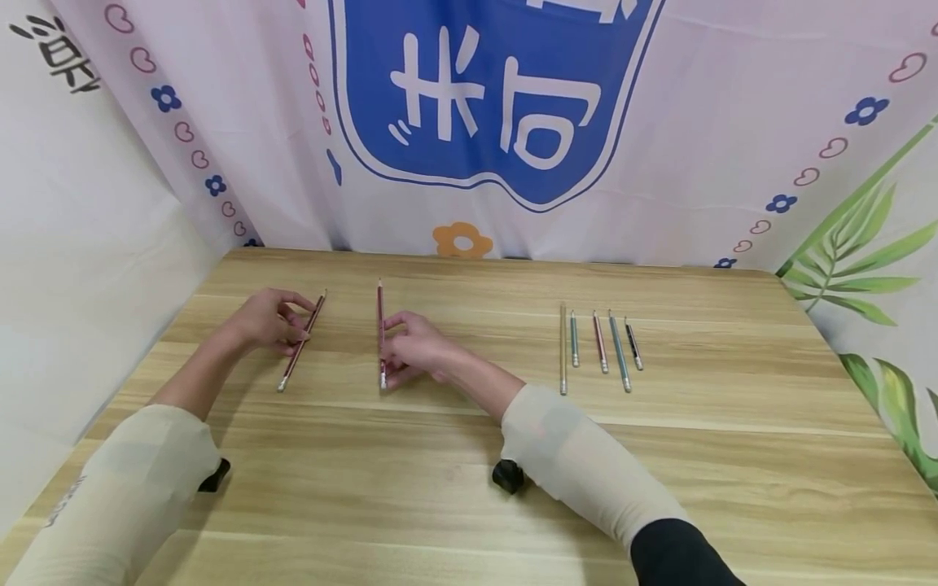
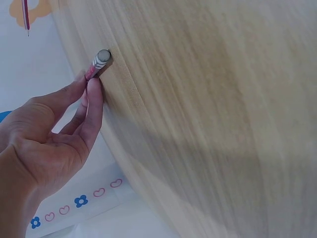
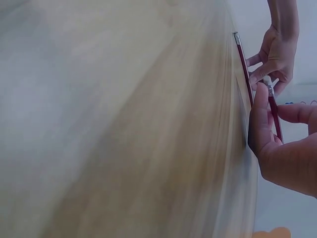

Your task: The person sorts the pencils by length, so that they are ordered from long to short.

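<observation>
Cream sleeves (image 1: 110, 496) closest to the head cam, bottom of frame; small dark lettering on the left one, too blurred to read. Dark red pencil (image 1: 292, 362) is on the left part of the surface (image 1: 410, 505), pinched between thumb and fingers of the left hand (image 1: 274, 319). It slants: eraser end toward the person, tip up and right toward the backdrop (image 1: 703, 163). Left wrist view has the eraser facing the cam, with marks on the barrel too small to read. Second dark red pencil (image 1: 380, 309) is just right of that, well apart from the other five, pinched by the right hand (image 1: 418, 348), nearly straight, tip toward the backdrop. Can't tell if either is lifted.

Further right, a row of five, erasers toward the person. Left to right: long gold pencil (image 1: 563, 350), short teal pencil (image 1: 575, 338), red pencil (image 1: 600, 342), longer blue pencil (image 1: 619, 350), short black pencil (image 1: 633, 343).

Black block (image 1: 508, 476) beside the right sleeve, similar one by the left. Backdrop carries a blue shield (image 1: 484, 159) with big white Chinese characters, turned sideways, top ones cropped; orange flower (image 1: 443, 238) below. Dark characters (image 1: 62, 55) on the left sheet, not legible to me. Green leaves (image 1: 865, 281) printed far right.
</observation>
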Available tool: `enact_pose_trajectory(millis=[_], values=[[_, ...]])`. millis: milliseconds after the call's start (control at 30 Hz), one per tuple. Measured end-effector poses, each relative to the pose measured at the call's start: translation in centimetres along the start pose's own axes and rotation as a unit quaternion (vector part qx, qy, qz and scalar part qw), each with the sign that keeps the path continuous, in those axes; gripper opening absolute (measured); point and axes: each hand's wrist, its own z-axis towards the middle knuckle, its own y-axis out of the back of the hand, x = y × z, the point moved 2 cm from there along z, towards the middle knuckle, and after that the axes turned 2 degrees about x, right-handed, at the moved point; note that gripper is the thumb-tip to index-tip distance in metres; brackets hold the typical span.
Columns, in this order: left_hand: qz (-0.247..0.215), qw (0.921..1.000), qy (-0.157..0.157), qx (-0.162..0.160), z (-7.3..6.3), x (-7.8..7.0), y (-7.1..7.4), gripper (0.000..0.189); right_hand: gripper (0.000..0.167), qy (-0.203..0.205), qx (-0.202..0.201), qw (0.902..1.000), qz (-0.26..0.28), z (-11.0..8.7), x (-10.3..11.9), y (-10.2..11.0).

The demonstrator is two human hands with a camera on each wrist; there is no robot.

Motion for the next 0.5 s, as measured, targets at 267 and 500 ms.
enact_pose_trajectory(millis=[267,500], values=[[-0.007,1.0000,-0.002,0.003,0.1,0.0,0.0,0.052,0.050,0.000,0.001,1.0000,-0.004,0.4,0.0,-0.5],[-0.007,0.9999,-0.002,0.007,0.1,0.2,0.0,0.053,0.050,0.003,-0.009,0.9999,-0.010,0.8,0.2,-1.2]])
